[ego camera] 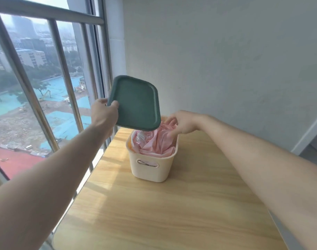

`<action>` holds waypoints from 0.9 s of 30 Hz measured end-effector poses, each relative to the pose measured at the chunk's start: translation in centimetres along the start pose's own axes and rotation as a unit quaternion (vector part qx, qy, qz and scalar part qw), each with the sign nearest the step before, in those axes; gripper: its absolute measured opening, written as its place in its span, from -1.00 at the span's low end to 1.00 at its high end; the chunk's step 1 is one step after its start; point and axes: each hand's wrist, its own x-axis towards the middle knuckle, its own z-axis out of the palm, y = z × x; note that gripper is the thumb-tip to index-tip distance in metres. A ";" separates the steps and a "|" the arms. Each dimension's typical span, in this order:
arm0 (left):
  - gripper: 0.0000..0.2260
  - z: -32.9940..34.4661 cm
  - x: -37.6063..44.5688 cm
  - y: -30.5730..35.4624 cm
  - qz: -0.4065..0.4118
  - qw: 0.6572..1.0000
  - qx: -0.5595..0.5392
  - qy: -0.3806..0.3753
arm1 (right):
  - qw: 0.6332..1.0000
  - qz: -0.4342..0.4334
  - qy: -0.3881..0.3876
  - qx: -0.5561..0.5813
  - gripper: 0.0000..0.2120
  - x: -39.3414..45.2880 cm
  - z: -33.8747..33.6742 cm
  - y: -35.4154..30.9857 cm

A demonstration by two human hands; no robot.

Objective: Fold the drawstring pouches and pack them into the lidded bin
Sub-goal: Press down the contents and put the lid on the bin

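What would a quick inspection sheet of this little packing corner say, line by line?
Surface: light wooden table, sunlit along its window side.
Job's things: cream plastic bin holding crumpled pink fabric pouches up to its rim; dark green plastic lid off, held tilted above the bin.
Clutter: nothing seen.
Hands: left hand grips the lid's edge; right hand reaches into the pouches, fingers curled into the fabric.
Cables: nothing seen.
Surroundings: barred window on the left, plain grey wall behind.

Left hand (104, 114) grips the green lid (136, 103) by its corner, tilted in the air above the cream bin (152, 166) on the wooden table (172, 213). Right hand (183, 123) has fingers curled into the pink pouches (154, 143) bunched above the bin rim. Window (36, 87) to the left.
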 end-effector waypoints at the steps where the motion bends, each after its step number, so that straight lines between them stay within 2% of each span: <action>1: -0.63 0.4 -0.1 -0.4 -0.018 1.000 0.001 -0.023 | 0.997 0.015 0.035 0.071 -0.47 -0.1 -0.2 0.5; 3: -0.67 1.0 -0.2 -1.3 -0.058 0.996 0.004 -0.065 | 0.976 0.043 0.084 0.199 -0.58 -0.4 -0.2 1.2; 5: -0.70 1.4 -0.2 -2.4 -0.086 0.991 0.028 -0.098 | 0.958 0.062 0.084 0.267 -0.53 -0.8 0.5 1.8; 8: -0.82 1.5 0.0 -3.6 -0.047 0.980 0.156 -0.111 | 0.961 0.062 0.086 0.254 -0.41 -1.2 2.1 1.9; 10: -0.88 1.3 0.2 -4.1 -0.005 0.952 0.278 -0.125 | 0.964 0.067 0.117 0.229 -0.36 -1.1 3.6 1.8; 12: -0.80 1.1 0.4 -4.7 0.006 0.918 0.369 -0.147 | 0.958 0.081 0.156 0.227 -0.22 -1.1 5.2 1.4; 14: -0.69 1.0 0.3 -5.2 -0.004 0.898 0.407 -0.165 | 0.945 0.097 0.189 0.247 -0.14 -0.9 6.3 1.4; 16: -0.64 1.3 -0.1 -5.3 -0.010 0.891 0.416 -0.181 | 0.928 0.110 0.217 0.282 -0.30 -1.0 6.6 1.3; 18: -0.63 1.6 -0.5 -5.1 -0.010 0.886 0.422 -0.194 | 0.916 0.117 0.232 0.307 -0.62 -1.2 6.6 1.3; 19: -0.63 1.8 -0.5 -5.0 -0.005 0.881 0.428 -0.199 | 0.909 0.122 0.228 0.328 -0.69 -1.3 6.6 1.5; 22: -0.62 2.0 -0.6 -4.8 0.005 0.868 0.449 -0.213 | 0.880 0.131 0.182 0.418 -0.52 -1.6 6.9 1.6; 23: -0.61 2.0 -0.7 -4.8 0.009 0.865 0.453 -0.215 | 0.870 0.135 0.167 0.445 -0.52 -1.6 7.2 1.6; 25: -0.61 2.1 -1.0 -4.8 0.014 0.861 0.456 -0.224 | 0.853 0.151 0.140 0.480 -0.69 -1.9 7.6 1.6; 27: -0.62 2.2 -1.2 -4.6 0.011 0.852 0.467 -0.236 | 0.833 0.171 0.118 0.512 -0.76 -2.1 7.8 1.6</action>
